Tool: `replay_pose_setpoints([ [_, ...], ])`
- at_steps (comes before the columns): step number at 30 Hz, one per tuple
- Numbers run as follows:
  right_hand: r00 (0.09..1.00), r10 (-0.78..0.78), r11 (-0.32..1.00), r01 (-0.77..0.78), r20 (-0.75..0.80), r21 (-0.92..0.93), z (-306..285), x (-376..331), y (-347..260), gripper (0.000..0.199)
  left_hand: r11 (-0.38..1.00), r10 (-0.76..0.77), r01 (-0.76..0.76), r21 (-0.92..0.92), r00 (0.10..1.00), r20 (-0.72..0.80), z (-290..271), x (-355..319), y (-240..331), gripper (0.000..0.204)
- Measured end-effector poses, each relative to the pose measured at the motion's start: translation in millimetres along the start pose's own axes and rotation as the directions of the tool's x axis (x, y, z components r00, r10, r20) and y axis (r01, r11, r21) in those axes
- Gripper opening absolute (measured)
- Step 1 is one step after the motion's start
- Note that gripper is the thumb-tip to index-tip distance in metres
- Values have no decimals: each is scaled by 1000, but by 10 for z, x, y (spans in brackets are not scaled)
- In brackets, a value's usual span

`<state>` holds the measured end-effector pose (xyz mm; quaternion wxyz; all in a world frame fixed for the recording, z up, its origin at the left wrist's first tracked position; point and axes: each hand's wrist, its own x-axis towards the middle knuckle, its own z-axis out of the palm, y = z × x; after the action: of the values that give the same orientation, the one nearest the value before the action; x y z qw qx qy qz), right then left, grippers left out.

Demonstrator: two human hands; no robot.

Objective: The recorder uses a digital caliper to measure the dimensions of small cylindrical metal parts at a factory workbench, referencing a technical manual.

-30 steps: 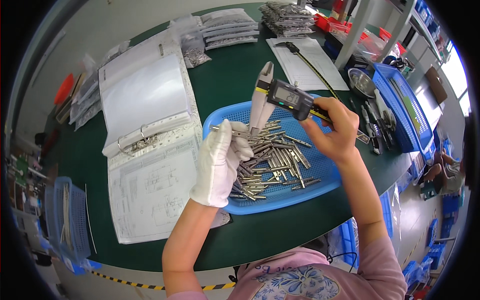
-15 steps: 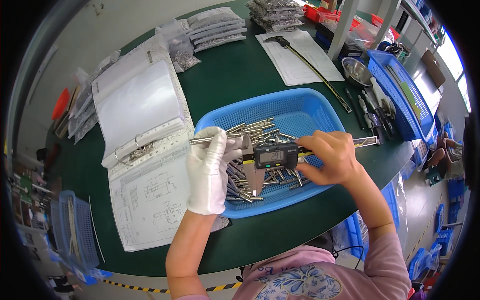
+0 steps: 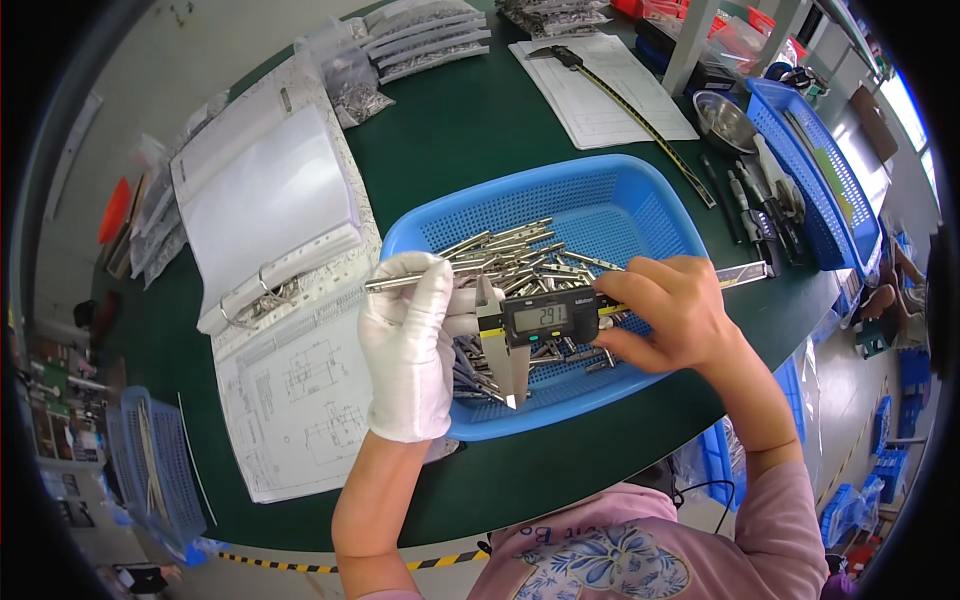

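Caliper point(image 3: 545, 320) lowered from raised position to over basket point(image 3: 640, 200); left hand point(image 3: 410, 345) lifted a rod point(image 3: 400, 283) to its jaws.

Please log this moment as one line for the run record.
left hand: gloved, holds metal rod | right hand: bare, holds digital caliper | below: blue basket of rods

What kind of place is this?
Probably a factory inspection bench: a blue basket full of metal pins, a digital caliper measuring one, and a drawing sheet beside it.
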<state>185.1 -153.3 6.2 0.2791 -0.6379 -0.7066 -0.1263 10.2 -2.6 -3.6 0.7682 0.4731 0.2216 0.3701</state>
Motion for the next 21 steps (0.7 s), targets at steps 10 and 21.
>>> replay_pose_setpoints([
  [10,1000,-7,1000,7,8,0,1,6,-4,34,1000,5,-5,24,1000,7,-6,0,3,9],
  [21,999,-29,998,28,16,56,7,8,-6,32,999,14,-13,39,1000,-7,-16,-4,-16,8],
])
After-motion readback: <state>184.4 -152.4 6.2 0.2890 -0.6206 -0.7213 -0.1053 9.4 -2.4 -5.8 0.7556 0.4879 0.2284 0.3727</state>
